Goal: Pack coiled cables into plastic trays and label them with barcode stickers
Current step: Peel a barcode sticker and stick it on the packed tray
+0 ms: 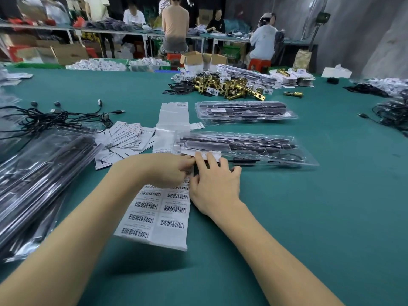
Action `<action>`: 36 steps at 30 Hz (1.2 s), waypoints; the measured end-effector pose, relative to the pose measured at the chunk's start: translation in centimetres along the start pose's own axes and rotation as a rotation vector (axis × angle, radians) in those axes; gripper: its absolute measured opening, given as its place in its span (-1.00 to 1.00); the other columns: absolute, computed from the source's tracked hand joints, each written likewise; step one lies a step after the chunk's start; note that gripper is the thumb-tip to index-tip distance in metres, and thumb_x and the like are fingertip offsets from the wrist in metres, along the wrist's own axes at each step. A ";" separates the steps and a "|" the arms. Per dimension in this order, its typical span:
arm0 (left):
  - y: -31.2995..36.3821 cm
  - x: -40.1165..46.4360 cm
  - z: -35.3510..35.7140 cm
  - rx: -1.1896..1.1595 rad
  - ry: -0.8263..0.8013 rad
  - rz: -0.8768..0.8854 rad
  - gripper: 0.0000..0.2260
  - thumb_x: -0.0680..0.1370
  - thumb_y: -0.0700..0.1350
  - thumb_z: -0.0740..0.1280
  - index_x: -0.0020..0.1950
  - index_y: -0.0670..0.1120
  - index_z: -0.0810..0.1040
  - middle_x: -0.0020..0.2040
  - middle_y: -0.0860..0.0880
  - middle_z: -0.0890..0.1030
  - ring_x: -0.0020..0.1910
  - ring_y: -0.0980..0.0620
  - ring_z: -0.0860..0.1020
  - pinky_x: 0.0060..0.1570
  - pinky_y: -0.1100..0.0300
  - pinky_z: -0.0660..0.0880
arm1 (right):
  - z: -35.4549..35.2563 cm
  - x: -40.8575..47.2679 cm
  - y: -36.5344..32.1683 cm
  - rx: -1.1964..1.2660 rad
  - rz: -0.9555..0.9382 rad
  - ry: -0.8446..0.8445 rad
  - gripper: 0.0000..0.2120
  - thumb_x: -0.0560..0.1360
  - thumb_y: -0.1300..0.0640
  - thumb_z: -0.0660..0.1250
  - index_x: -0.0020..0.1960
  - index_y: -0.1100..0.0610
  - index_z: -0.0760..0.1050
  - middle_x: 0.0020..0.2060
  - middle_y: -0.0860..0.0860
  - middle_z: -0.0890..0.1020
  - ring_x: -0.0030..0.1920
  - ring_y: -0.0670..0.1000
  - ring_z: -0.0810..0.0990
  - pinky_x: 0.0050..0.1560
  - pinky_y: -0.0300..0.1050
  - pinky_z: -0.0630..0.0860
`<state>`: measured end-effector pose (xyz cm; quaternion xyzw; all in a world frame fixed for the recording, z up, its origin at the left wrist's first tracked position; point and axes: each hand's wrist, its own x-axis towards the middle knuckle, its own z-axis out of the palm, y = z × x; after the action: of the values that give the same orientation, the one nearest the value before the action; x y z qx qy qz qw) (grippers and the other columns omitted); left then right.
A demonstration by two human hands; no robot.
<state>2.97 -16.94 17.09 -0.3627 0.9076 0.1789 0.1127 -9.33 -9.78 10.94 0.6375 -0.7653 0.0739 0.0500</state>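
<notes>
Forearms reached in from the bottom corners of the frame and met just below the centre, over the upper end of a barcode sticker sheet (159, 214) that lay flat on the green table (309, 206). The left hand (167, 171) was curled, knuckles up, its fingertips pinching at the sheet's top edge where the labels began. The right hand (215, 182) lay just beside it, nearly touching, with the wrist bent and its fingers spread and fairly straight, the index and middle fingertips pressing on a white card at the near edge of a plastic tray (245, 149). That tray, clear and long, sat right of centre with dark rods and a black coiled cable (284, 159) in its compartments. A second filled tray (245, 112) lay well apart behind it, towards the upper middle. Used backing strip (173, 122) ran from the hands up to the centre of the frame. Loose white cards (125, 138) were scattered left of centre, a tangle of black cables (50, 118) lay at the left, and a stack of packed trays (39, 180) filled the lower left. Brass lock parts (231, 86) were heaped in the upper middle, and people sat working at benches along the top of the frame.
</notes>
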 end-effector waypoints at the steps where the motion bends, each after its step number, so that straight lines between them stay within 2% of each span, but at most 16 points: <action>1: -0.1 -0.3 -0.4 0.027 -0.018 -0.046 -0.57 0.68 -0.14 0.08 0.56 0.06 0.25 0.51 0.03 0.37 0.44 -0.01 0.36 0.44 0.05 0.27 | 0.0 0.1 -0.1 -0.013 -0.010 -0.006 -0.43 0.63 -0.08 -0.01 0.60 -0.11 -0.08 0.52 0.06 0.23 0.42 0.20 0.25 0.30 0.26 0.18; 5: -1.7 -1.8 -2.0 0.062 -0.016 -0.200 -0.59 0.68 -0.05 0.08 0.54 0.15 0.31 0.55 0.10 0.31 0.51 0.04 0.29 0.50 0.07 0.19 | 0.0 0.3 -0.5 -0.087 -0.017 -0.043 -0.48 0.65 -0.09 -0.06 0.60 -0.15 -0.05 0.54 0.16 0.16 0.44 0.28 0.20 0.32 0.30 0.12; 8: -2.6 -2.5 -2.3 0.014 -0.016 -0.234 -0.58 0.67 -0.04 0.11 0.52 0.25 0.30 0.55 0.18 0.27 0.52 0.08 0.27 0.52 0.07 0.15 | 0.0 0.4 -0.8 -0.108 -0.011 -0.063 -0.49 0.65 -0.09 -0.08 0.59 -0.12 -0.02 0.55 0.19 0.13 0.45 0.32 0.18 0.34 0.32 0.09; 12: -2.7 -2.5 -2.2 -0.032 -0.027 -0.248 -0.56 0.66 -0.06 0.10 0.51 0.29 0.29 0.56 0.17 0.27 0.51 0.07 0.27 0.49 0.12 0.16 | 0.1 0.4 -1.0 -0.085 -0.003 -0.064 -0.49 0.65 -0.08 -0.09 0.59 -0.12 0.00 0.56 0.20 0.11 0.47 0.33 0.13 0.34 0.33 0.06; 17: -2.7 -2.3 -2.1 -0.064 -0.012 -0.264 -0.56 0.66 -0.08 0.10 0.50 0.28 0.32 0.55 0.15 0.29 0.50 0.06 0.29 0.48 0.13 0.19 | 0.2 0.5 -1.0 -0.078 0.006 -0.083 -0.48 0.65 -0.08 -0.12 0.60 -0.10 -0.05 0.58 0.23 0.05 0.56 0.30 -0.05 0.42 0.36 -0.01; 23: -2.5 -2.2 -2.0 -0.071 -0.024 -0.269 -0.52 0.65 -0.15 0.09 0.52 0.24 0.31 0.56 0.14 0.27 0.51 0.05 0.28 0.46 0.12 0.24 | 0.2 0.7 -1.0 -0.054 0.006 -0.099 -0.48 0.66 -0.08 -0.13 0.61 -0.10 -0.06 0.61 0.19 -0.04 0.58 0.26 -0.05 0.41 0.39 0.00; 25: -2.3 -2.0 -1.9 -0.040 -0.034 -0.246 -0.52 0.65 -0.18 0.08 0.54 0.17 0.29 0.58 0.16 0.22 0.53 0.06 0.24 0.50 0.09 0.19 | 0.2 0.8 -0.9 -0.047 -0.004 -0.098 -0.48 0.66 -0.09 -0.12 0.60 -0.10 -0.03 0.61 0.14 -0.06 0.57 0.26 -0.04 0.40 0.40 0.01; 28: -2.1 -1.8 -1.8 0.021 -0.040 -0.210 -0.52 0.66 -0.21 0.06 0.57 0.08 0.26 0.59 0.20 0.14 0.55 0.12 0.17 0.53 0.13 0.07 | 0.2 0.7 -0.7 -0.053 -0.028 -0.086 -0.50 0.65 -0.08 -0.10 0.59 -0.09 0.01 0.61 0.10 0.01 0.56 0.27 -0.01 0.39 0.39 0.04; 36: -1.8 -1.0 -0.8 0.069 -0.001 -0.181 -0.52 0.66 -0.16 0.06 0.59 0.06 0.22 0.59 0.19 0.11 0.56 0.10 0.15 0.54 0.06 0.08 | 0.5 0.8 -0.3 0.018 -0.048 -0.109 -0.47 0.65 -0.08 -0.10 0.61 -0.13 -0.05 0.62 0.04 -0.04 0.58 0.24 -0.11 0.41 0.45 -0.03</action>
<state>4.90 -17.86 17.76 -0.4392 0.8765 0.1370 0.1414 -9.15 -10.73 10.62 0.6590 -0.7508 0.0447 0.0040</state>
